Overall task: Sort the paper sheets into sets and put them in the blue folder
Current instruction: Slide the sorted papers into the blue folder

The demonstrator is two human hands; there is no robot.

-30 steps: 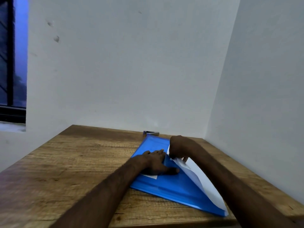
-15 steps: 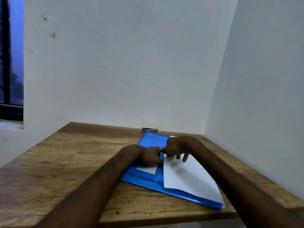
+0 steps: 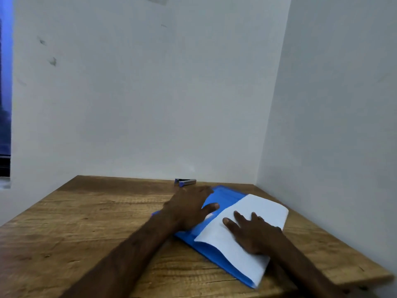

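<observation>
The blue folder (image 3: 223, 197) lies flat on the wooden table (image 3: 86, 222) near the right corner. A white stack of paper sheets (image 3: 264, 209) lies on the folder's right half and covers most of it. My left hand (image 3: 189, 208) rests palm down on the folder's left part, fingers spread, holding nothing. My right hand (image 3: 253, 232) lies flat on the paper with its fingers apart, pressing the sheets down. The folder's left near edge is hidden under my left wrist.
A small blue and metal stapler (image 3: 185, 182) lies at the back of the table against the wall. White walls close the back and right sides. A dark window (image 3: 4, 104) is at the far left. The table's near right edge (image 3: 365, 280) is close to the folder.
My right hand let go of the sheets' top edge and now lies flat on them. The paper has settled down onto the folder. My left hand moved up and left on the folder.
</observation>
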